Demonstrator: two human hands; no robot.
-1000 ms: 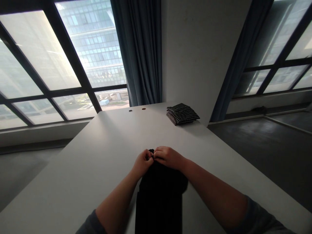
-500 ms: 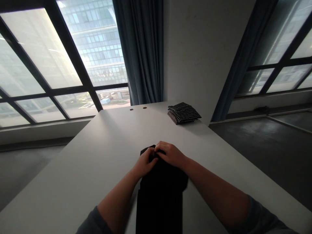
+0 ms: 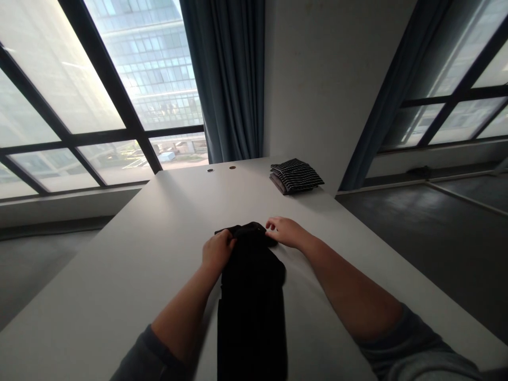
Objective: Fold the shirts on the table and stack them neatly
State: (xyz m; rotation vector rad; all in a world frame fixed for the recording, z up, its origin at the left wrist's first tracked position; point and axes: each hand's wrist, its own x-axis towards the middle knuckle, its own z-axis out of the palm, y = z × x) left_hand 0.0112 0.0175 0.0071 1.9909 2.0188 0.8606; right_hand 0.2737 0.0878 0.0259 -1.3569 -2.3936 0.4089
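Black garment [image 3: 252, 296] on counter [image 3: 159, 238], well short of striped stack [image 3: 297, 175]: folded to a long strip, far end bunched. Left hand [image 3: 216, 250] clamped on that end; right hand [image 3: 283, 231] touching, grip indeterminate

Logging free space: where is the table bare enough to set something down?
Bare table left of the left hand, and between the black garment and the striped folded stack. Crowded at the garment's far end, where the right hand also touches.
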